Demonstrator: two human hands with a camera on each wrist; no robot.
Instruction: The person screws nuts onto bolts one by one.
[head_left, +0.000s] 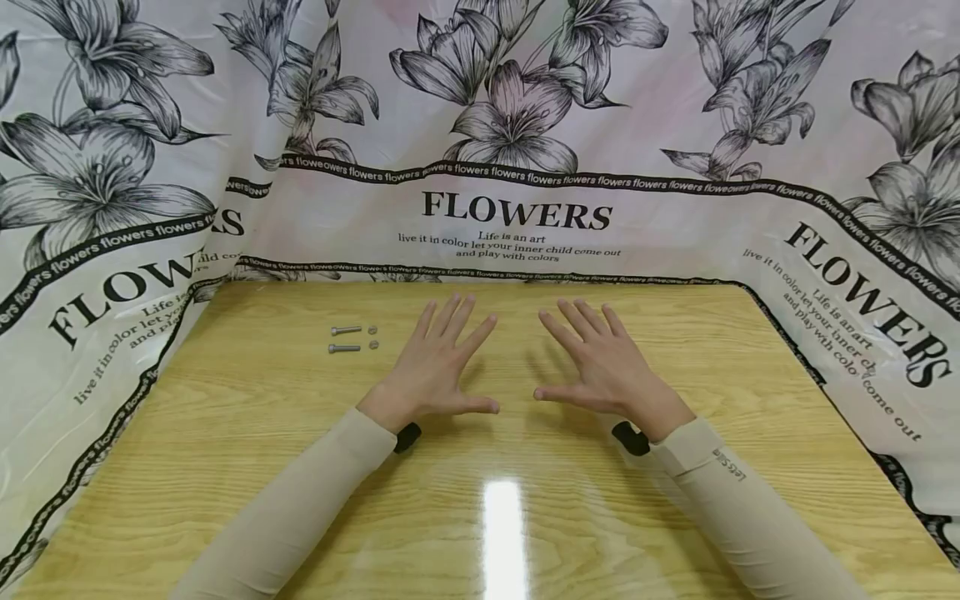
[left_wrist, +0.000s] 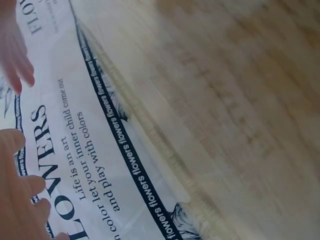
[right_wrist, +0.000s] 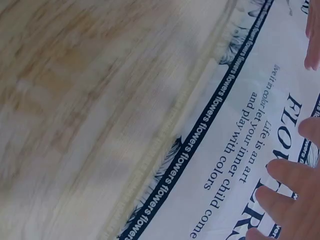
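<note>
Two silver bolts lie on the wood-grain table [head_left: 247, 400], left of my hands in the head view: an upper bolt [head_left: 347, 331] and a lower bolt [head_left: 345, 348]. Just right of their ends lie two small nuts, the upper nut [head_left: 372, 330] and the lower nut [head_left: 373, 344]. My left hand [head_left: 438, 362], nearest to these, is spread palm down with fingers straight and holds nothing. Across from it, my right hand [head_left: 603, 367] is spread the same way, also holding nothing. Neither wrist view shows the bolts or nuts.
A white sheet [head_left: 517, 225] printed with flowers and lettering rises along the table's back edge and both sides. Light reflects off the tabletop at the near middle. Each wrist carries a black strap piece, the left strap [head_left: 407, 437] and the right strap [head_left: 630, 438].
</note>
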